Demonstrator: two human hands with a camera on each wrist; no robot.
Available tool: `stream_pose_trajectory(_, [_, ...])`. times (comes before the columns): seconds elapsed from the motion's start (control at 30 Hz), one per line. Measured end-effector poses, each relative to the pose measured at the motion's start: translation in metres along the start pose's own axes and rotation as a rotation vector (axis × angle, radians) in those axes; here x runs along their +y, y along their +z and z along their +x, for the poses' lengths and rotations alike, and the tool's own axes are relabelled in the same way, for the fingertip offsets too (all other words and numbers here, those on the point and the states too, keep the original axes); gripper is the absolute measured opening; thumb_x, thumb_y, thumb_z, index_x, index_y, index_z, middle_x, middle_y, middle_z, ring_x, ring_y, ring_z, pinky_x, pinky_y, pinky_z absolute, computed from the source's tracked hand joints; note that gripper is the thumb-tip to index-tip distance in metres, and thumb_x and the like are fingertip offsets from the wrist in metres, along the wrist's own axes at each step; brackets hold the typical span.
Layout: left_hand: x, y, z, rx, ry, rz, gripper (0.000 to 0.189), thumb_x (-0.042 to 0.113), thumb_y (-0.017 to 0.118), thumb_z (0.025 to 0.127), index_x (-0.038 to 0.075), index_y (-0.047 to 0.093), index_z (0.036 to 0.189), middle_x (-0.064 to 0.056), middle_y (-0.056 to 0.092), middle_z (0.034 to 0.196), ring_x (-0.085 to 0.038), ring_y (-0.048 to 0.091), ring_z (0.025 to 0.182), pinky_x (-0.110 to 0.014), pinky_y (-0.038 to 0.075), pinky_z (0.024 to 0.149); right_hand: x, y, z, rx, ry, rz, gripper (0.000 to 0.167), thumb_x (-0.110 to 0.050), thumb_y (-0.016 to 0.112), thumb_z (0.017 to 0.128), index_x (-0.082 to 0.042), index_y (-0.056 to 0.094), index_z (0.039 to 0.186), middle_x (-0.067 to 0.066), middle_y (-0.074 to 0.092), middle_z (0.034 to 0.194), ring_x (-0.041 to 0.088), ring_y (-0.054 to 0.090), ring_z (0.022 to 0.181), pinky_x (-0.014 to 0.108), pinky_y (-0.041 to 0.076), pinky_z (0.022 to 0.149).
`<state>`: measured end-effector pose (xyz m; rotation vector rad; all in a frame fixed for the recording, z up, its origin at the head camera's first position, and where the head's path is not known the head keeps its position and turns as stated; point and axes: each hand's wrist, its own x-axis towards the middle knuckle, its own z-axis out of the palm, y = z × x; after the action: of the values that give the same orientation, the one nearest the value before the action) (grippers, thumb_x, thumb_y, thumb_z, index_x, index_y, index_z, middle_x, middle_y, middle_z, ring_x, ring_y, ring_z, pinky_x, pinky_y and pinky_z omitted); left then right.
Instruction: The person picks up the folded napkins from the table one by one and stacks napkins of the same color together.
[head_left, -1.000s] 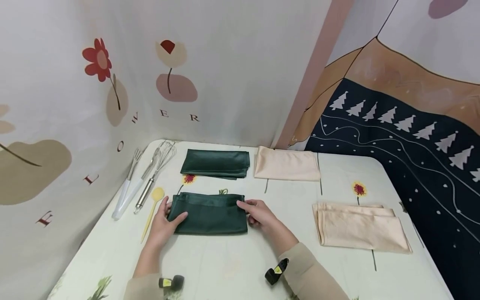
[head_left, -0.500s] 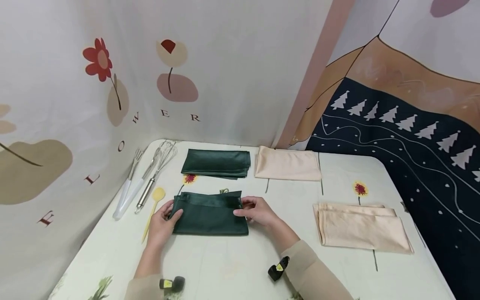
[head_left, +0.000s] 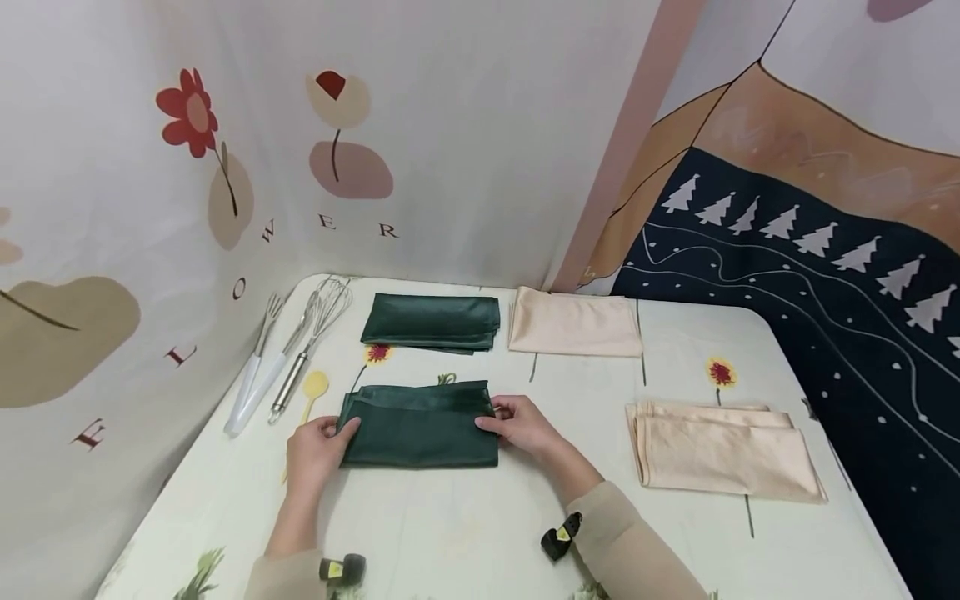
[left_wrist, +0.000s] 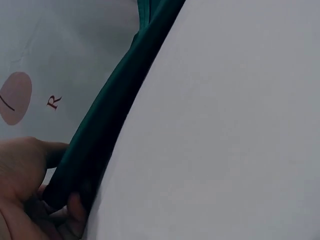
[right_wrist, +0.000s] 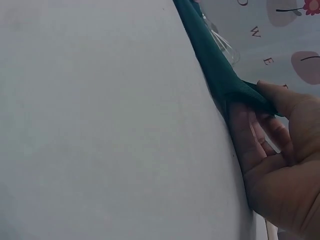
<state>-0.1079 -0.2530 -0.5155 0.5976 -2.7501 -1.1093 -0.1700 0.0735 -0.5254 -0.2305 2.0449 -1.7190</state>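
A folded dark green cloth (head_left: 420,433) lies in the middle of the table in the head view, its upper layer folded back along the far edge. My left hand (head_left: 311,458) pinches its left end, thumb on top and fingers underneath. At the other end my right hand (head_left: 525,427) pinches the right edge, again with the thumb above. The right wrist view shows the cloth (right_wrist: 217,65) bulging up between thumb and fingers, and some fingers lie under it. In the left wrist view the cloth's edge (left_wrist: 95,125) runs away from the hand.
Behind lie another folded green cloth (head_left: 431,321) and a folded beige cloth (head_left: 576,323). A second beige cloth (head_left: 727,450) is at the right. On the left are a whisk (head_left: 311,342), a fork-like utensil (head_left: 258,358) with a white handle, and a yellow spoon (head_left: 316,384), partly behind my left hand.
My left hand has shifted slightly left and now covers part of the yellow spoon. My right thumb sits lower on the cloth's edge than a second ago. The cloth's left end reaches slightly further left.
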Motion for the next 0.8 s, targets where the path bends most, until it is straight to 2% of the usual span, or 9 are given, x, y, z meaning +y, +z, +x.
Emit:
stream_pose_trajectory(0.07, [0.0016, -0.0010, 0.0023, -0.034, -0.016, 0.021, 0.045, 0.033, 0.072, 0.094, -0.009, 0.071, 0.109, -0.009, 0.065, 0.071, -0.028, 0.062, 0.077, -0.039, 0.051, 0.072, -0.0008, -0.0012, -0.0002, -0.020, 0.001, -0.016, 0.017, -0.014, 0.076, 0.092, 0.000, 0.070, 0.100, -0.002, 0.056, 0.065, 0.010, 0.060, 0.059, 0.026, 0.053, 0.054])
stream_pose_trajectory(0.13, [0.0024, -0.0013, 0.0039, -0.078, -0.020, 0.015, 0.045, 0.035, 0.070, 0.095, -0.008, 0.071, 0.111, -0.010, 0.069, 0.075, -0.026, 0.064, 0.079, -0.037, 0.051, 0.071, -0.0012, -0.0022, -0.0005, -0.059, 0.018, -0.027, 0.019, -0.014, 0.076, 0.092, 0.000, 0.072, 0.104, 0.000, 0.064, 0.069, 0.011, 0.063, 0.060, 0.027, 0.055, 0.055])
stream_pose_trajectory(0.23, [0.0016, -0.0010, 0.0054, -0.130, -0.008, -0.028, 0.044, 0.032, 0.067, 0.098, -0.008, 0.067, 0.118, -0.021, 0.073, 0.097, -0.033, 0.068, 0.093, -0.044, 0.054, 0.082, -0.0013, -0.0035, -0.0015, -0.130, 0.044, -0.056, 0.023, -0.014, 0.076, 0.092, -0.001, 0.073, 0.111, 0.006, 0.072, 0.076, 0.013, 0.067, 0.062, 0.029, 0.057, 0.055])
stream_pose_trajectory(0.33, [0.0001, -0.0005, 0.0054, -0.160, -0.009, -0.082, 0.043, 0.027, 0.064, 0.100, -0.008, 0.062, 0.125, -0.027, 0.069, 0.115, -0.039, 0.065, 0.108, -0.051, 0.051, 0.093, -0.0009, -0.0042, -0.0027, -0.179, 0.054, -0.079, 0.024, -0.014, 0.075, 0.093, -0.002, 0.074, 0.113, 0.008, 0.074, 0.079, 0.014, 0.067, 0.062, 0.029, 0.057, 0.055])
stream_pose_trajectory(0.47, [-0.0006, -0.0001, 0.0045, -0.170, -0.018, -0.131, 0.041, 0.023, 0.062, 0.101, -0.007, 0.060, 0.128, -0.028, 0.065, 0.121, -0.038, 0.061, 0.113, -0.052, 0.048, 0.097, -0.0001, -0.0054, -0.0040, -0.178, 0.025, -0.086, 0.021, -0.012, 0.072, 0.095, -0.002, 0.073, 0.113, 0.008, 0.074, 0.080, 0.015, 0.068, 0.060, 0.030, 0.058, 0.054])
stream_pose_trajectory(0.67, [0.0030, 0.0012, 0.0077, -0.139, -0.028, -0.193, 0.041, 0.024, 0.063, 0.101, -0.004, 0.060, 0.132, -0.027, 0.060, 0.132, -0.038, 0.053, 0.126, -0.052, 0.043, 0.106, -0.0013, -0.0079, -0.0048, -0.135, -0.008, -0.049, 0.022, -0.009, 0.069, 0.096, -0.001, 0.072, 0.116, 0.010, 0.075, 0.081, 0.016, 0.069, 0.061, 0.033, 0.059, 0.054])
stream_pose_trajectory(0.8, [0.0032, 0.0027, 0.0091, -0.125, -0.032, -0.175, 0.041, 0.024, 0.063, 0.101, -0.005, 0.062, 0.130, -0.027, 0.064, 0.127, -0.038, 0.058, 0.119, -0.050, 0.047, 0.100, -0.0016, -0.0075, -0.0055, -0.139, -0.011, -0.059, 0.021, -0.010, 0.069, 0.096, 0.000, 0.072, 0.115, 0.010, 0.074, 0.079, 0.015, 0.068, 0.060, 0.032, 0.059, 0.055])
